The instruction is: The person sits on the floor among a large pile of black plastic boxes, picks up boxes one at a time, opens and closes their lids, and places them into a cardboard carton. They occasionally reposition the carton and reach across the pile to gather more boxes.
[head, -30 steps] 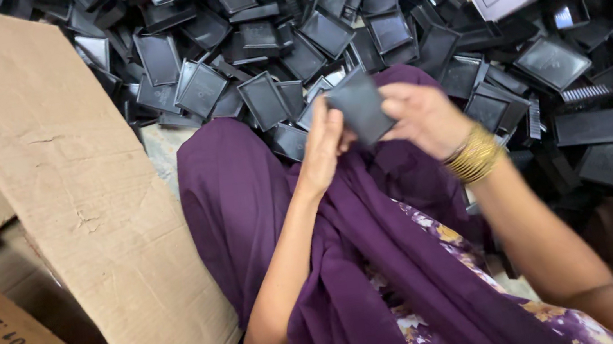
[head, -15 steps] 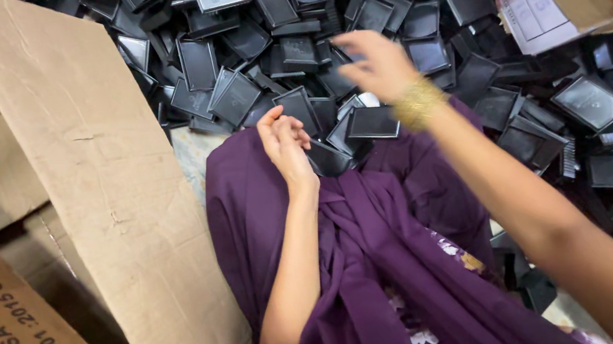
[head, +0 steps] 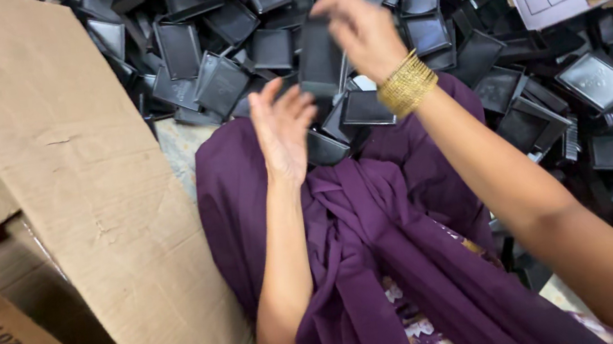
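This looks like a small packing workshop. A heap of identical black plastic trays (head: 416, 47) covers the floor. Cardboard cartons (head: 48, 190) stand beside it.

Soft even daylight, faint shadows; right hand (head: 362, 26) motion-blurred; glints on black trays (head: 598, 78).

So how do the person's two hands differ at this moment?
The right hand is raised over the pile of black trays and grips a dark tray by its upper end; the left hand is open, fingers spread, holding nothing. The right hand wears gold bangles at the wrist; the left wrist is bare. The left hand sits lower, just above the purple cloth. Both are bare.
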`<state>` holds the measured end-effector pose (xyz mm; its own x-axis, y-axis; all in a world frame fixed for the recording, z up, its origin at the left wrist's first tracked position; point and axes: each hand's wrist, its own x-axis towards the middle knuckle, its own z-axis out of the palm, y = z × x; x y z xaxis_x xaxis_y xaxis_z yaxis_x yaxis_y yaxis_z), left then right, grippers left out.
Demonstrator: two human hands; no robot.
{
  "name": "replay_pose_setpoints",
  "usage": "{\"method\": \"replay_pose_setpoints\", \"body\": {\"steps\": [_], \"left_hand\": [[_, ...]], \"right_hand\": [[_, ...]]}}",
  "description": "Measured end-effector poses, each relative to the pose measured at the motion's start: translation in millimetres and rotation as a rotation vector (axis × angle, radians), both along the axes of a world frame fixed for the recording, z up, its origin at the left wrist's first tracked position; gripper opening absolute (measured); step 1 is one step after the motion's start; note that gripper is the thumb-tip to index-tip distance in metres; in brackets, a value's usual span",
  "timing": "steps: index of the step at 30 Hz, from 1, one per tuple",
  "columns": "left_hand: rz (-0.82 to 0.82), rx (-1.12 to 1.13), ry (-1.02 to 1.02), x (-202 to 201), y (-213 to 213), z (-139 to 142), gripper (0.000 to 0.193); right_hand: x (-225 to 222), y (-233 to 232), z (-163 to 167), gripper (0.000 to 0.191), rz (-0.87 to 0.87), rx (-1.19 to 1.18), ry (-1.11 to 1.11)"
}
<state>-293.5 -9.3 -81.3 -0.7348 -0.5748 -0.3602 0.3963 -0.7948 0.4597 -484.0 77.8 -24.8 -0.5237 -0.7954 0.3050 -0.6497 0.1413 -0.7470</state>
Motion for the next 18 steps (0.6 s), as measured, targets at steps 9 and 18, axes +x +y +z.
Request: {"method": "replay_pose_setpoints", "body": {"steps": [9, 18], "left_hand": [[-0.232, -0.007, 0.107, 0.9, 19.6, 19.6, 0.061], [-0.035, -0.257, 0.109, -4.6, 34.2, 14.0, 0.061]], "right_hand": [[36.8, 85.1, -4.4, 0.053, 0.106, 0.441, 0.214], [47.3, 107.8, -7.8, 0.064, -0.027, 0.115, -0.42]]}}
